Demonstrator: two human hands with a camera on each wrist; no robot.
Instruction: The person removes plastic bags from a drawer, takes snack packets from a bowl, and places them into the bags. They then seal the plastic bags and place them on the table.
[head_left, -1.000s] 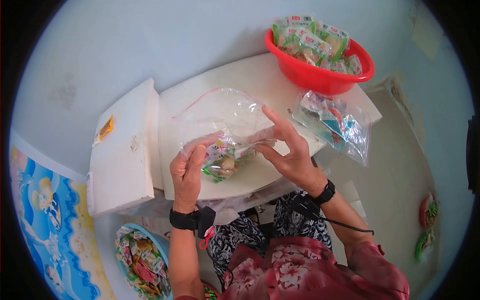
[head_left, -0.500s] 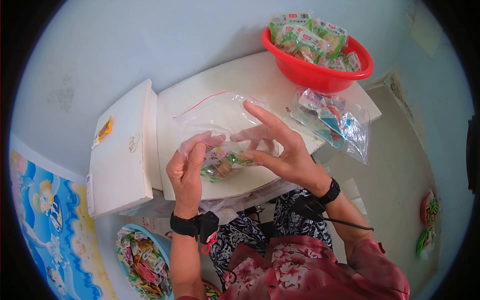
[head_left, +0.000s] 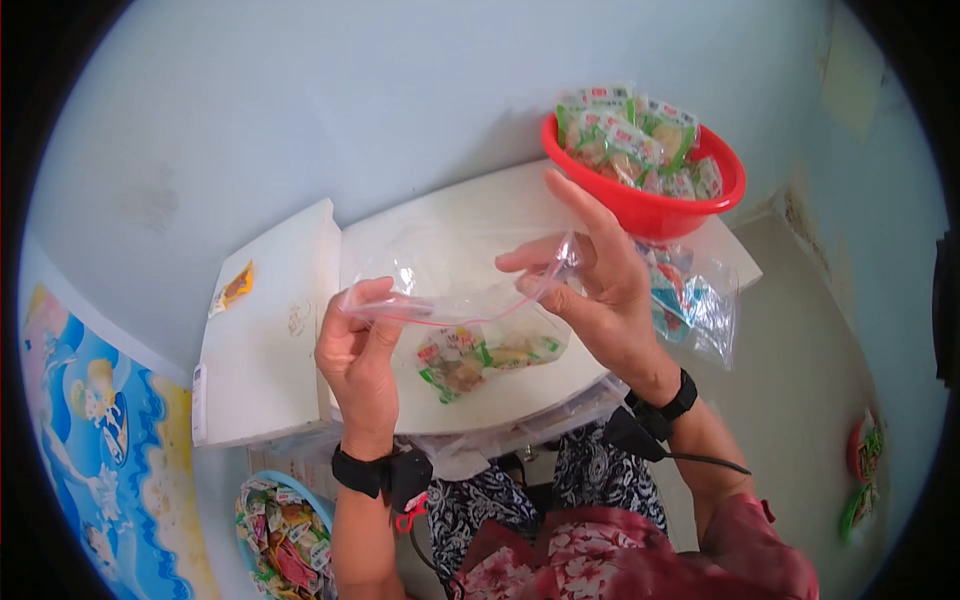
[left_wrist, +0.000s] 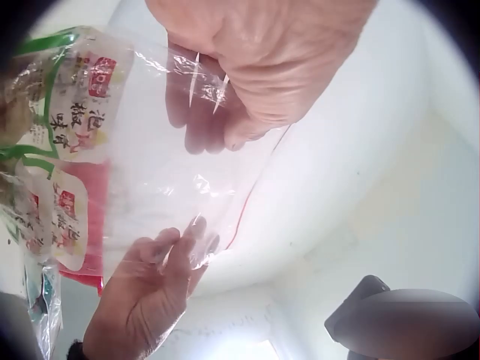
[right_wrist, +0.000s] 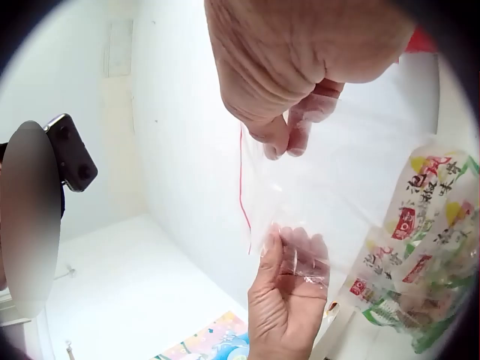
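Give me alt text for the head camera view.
The left hand and right hand hold up a clear zip bag by the ends of its red-striped top edge. Green-and-white snack packets sit in its bottom, above a white table bearing a red basin.

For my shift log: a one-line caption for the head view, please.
Over the table, the left hand and right hand pinch the mouth of a clear bag of snack packets.

Clear bag (head_left: 450,290) w/ red zip; green-white packets (head_left: 480,355); red bowl (head_left: 650,205).

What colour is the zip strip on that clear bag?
Red: the zip strip of the clear bag shows best in the right wrist view.
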